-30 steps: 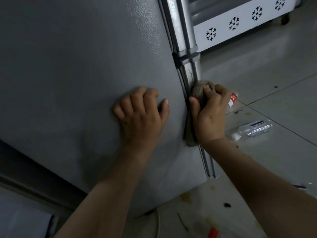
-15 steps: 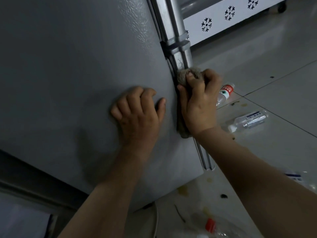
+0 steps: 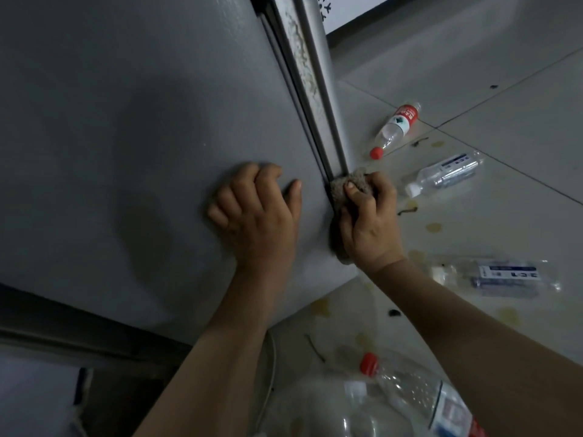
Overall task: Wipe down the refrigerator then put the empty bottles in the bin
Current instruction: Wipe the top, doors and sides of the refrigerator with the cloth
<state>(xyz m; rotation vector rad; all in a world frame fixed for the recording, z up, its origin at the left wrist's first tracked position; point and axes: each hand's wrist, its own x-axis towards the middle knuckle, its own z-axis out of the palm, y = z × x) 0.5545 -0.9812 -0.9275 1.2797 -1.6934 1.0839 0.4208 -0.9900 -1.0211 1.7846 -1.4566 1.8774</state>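
— What has my right hand (image 3: 369,222) got?
— It clutches the brown cloth (image 3: 348,184), pressed to the refrigerator (image 3: 126,121) at its front edge, low down
— And my left hand (image 3: 255,216)?
— Just left of the cloth, fingers curled, holding nothing, knuckles on the grey side
— Farther out?
— Right of the cloth, on the floor (image 3: 520,105), lie a red-capped bottle (image 3: 396,127), a white-capped bottle (image 3: 441,176), and a third bottle (image 3: 498,274) beside my wrist

The right hand (image 3: 369,228) is hiding much of the cloth (image 3: 348,184); the bottom edge is cutting off the nearest bottles (image 3: 407,395).
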